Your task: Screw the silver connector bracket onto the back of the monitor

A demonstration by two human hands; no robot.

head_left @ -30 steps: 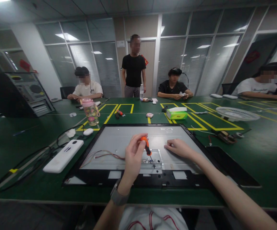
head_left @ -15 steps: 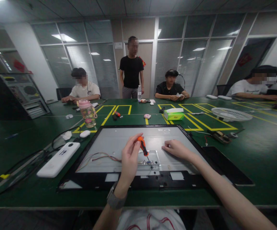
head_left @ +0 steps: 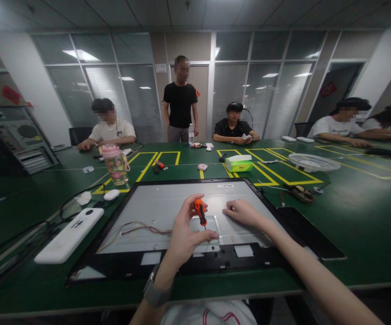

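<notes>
An orange and black screwdriver [head_left: 200, 211] stands nearly upright over the back of a flat display panel [head_left: 168, 194], its shaft pointing down. My left hand [head_left: 185, 230] has its fingers curled behind the handle, while the thumb stretches out low near the shaft. That thumb hides the screwdriver's tip and most of the small board beneath. My right hand [head_left: 241, 212] rests on the grey panel to the right, fingers curled in; their inside is hidden. Thin coloured wires [head_left: 144, 226] run across the panel toward my left hand.
On the left lie a white power bank [head_left: 70, 234], black cables and a pink-lidded bottle [head_left: 114, 164]. A dark phone-like slab [head_left: 310, 232] lies to the right. Behind the panel stands a green tissue box [head_left: 238, 163]. Several people are across the green table.
My left thumb has moved down off the screwdriver handle toward the shaft, covering the small board. The view has shifted slightly; my right hand stays curled on the panel.
</notes>
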